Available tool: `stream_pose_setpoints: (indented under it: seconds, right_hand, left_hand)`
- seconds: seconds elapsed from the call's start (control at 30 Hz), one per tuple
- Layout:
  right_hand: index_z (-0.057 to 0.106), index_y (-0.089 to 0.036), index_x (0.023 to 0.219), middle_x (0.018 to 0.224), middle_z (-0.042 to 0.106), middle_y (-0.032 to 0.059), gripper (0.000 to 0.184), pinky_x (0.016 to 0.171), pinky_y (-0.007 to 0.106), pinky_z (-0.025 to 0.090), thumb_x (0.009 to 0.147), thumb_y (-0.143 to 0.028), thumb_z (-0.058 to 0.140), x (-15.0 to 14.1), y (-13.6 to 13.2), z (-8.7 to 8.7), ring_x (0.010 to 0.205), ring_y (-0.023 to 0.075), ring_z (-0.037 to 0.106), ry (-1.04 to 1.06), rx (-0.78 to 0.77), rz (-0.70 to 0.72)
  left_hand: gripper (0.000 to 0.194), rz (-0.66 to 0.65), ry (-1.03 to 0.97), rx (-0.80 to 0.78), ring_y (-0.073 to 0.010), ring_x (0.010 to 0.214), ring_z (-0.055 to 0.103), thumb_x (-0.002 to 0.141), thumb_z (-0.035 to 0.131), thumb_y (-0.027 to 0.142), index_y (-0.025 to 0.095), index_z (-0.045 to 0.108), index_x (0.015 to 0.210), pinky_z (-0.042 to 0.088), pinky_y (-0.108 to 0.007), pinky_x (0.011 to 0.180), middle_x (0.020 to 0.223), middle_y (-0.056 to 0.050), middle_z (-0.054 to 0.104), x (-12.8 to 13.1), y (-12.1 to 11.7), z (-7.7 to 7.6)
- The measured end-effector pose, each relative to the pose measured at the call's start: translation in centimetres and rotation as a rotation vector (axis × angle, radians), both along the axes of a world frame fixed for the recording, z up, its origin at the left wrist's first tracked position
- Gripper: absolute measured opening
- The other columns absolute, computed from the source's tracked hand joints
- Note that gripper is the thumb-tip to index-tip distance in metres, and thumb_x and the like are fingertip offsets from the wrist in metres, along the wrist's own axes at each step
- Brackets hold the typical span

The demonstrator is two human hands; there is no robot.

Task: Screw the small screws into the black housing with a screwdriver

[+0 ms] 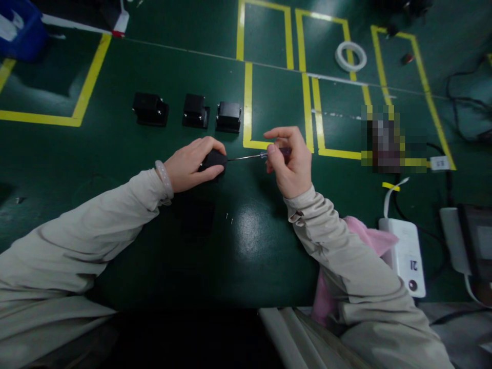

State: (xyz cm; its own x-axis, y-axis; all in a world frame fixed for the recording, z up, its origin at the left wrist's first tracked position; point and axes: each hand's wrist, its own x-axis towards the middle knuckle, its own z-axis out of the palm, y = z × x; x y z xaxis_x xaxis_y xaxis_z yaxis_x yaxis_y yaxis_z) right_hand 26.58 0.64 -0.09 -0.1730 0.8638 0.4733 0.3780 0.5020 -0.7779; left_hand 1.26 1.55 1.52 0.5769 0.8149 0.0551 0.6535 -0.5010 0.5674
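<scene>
My left hand [194, 166] is closed around a small black housing [214, 160] on the green table, with thumb and fingers on its sides. In my right hand [290, 164] is a screwdriver [249, 157], gripped by its dark handle. Its thin metal shaft points left, and the tip meets the right side of the housing; I cannot tell whether it sits in a screw. Two tiny screws [229, 219] lie on the table below. Three similar black units [228, 117] stand in a row beyond my left hand.
Yellow tape [248, 102] marks rectangles on the green table [246, 266]. A white tape roll [350, 56] lies at the back right. To the right are a white power strip [405, 256], a pink cloth [369, 236] and cables. A blue bin [28, 38] stands far left.
</scene>
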Motion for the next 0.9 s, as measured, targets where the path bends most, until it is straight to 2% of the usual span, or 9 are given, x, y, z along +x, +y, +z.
stream_pose_setpoints:
  seconds: [0.1, 0.27, 0.53, 0.7, 0.9]
  right_hand:
    - [0.057, -0.024, 0.105, 0.069, 0.052, -0.0043, 0.036, 0.061, 0.03, 0.051, 0.1, -0.058, 0.046, -0.09, -0.05, 0.13, 0.057, 0.0104, 0.052, 0.017, -0.037, 0.012]
    - [0.058, -0.023, 0.099, 0.076, 0.058, -0.0029, 0.035, 0.057, 0.028, 0.047, 0.1, -0.057, 0.047, -0.23, -0.14, 0.28, 0.054, 0.0083, 0.05, 0.016, -0.055, 0.016]
    - [0.056, -0.025, 0.112, 0.074, 0.054, -0.0016, 0.035, 0.067, 0.033, 0.052, 0.099, -0.056, 0.047, 0.02, 0.03, -0.14, 0.067, 0.0135, 0.053, -0.034, 0.011, 0.011]
    - [0.058, -0.022, 0.106, 0.07, 0.052, -0.0042, 0.031, 0.062, 0.028, 0.047, 0.101, -0.051, 0.049, -0.19, -0.08, 0.06, 0.062, 0.0101, 0.052, 0.045, -0.009, 0.024]
    - [0.063, -0.02, 0.096, 0.069, 0.055, -0.0037, 0.034, 0.057, 0.026, 0.041, 0.103, -0.049, 0.046, -0.36, -0.19, 0.12, 0.057, 0.0076, 0.051, 0.065, -0.005, 0.016]
  left_hand:
    - [0.043, 0.0, 0.002, -0.001, -0.0262, 0.104, 0.062, 0.088, 0.046, 0.048, 0.016, 0.058, 0.115, 0.051, -0.042, 0.091, 0.114, -0.011, 0.066, 0.02, -0.02, 0.03]
    - [0.047, -0.006, 0.016, 0.002, -0.0267, 0.104, 0.062, 0.089, 0.045, 0.05, 0.015, 0.059, 0.117, 0.051, -0.041, 0.092, 0.114, -0.012, 0.065, -0.04, -0.03, -0.01]
    - [0.047, -0.014, 0.006, 0.007, -0.0265, 0.101, 0.061, 0.09, 0.046, 0.049, 0.013, 0.059, 0.118, 0.051, -0.042, 0.089, 0.113, -0.012, 0.064, -0.14, 0.02, -0.13]
    - [0.044, -0.013, -0.001, 0.022, -0.0257, 0.103, 0.061, 0.089, 0.045, 0.047, 0.014, 0.058, 0.116, 0.05, -0.044, 0.095, 0.113, -0.011, 0.065, -0.02, 0.0, -0.13]
    - [0.044, -0.014, 0.011, 0.025, -0.0251, 0.104, 0.061, 0.09, 0.045, 0.047, 0.015, 0.058, 0.117, 0.05, -0.04, 0.092, 0.113, -0.011, 0.065, -0.07, -0.01, -0.11]
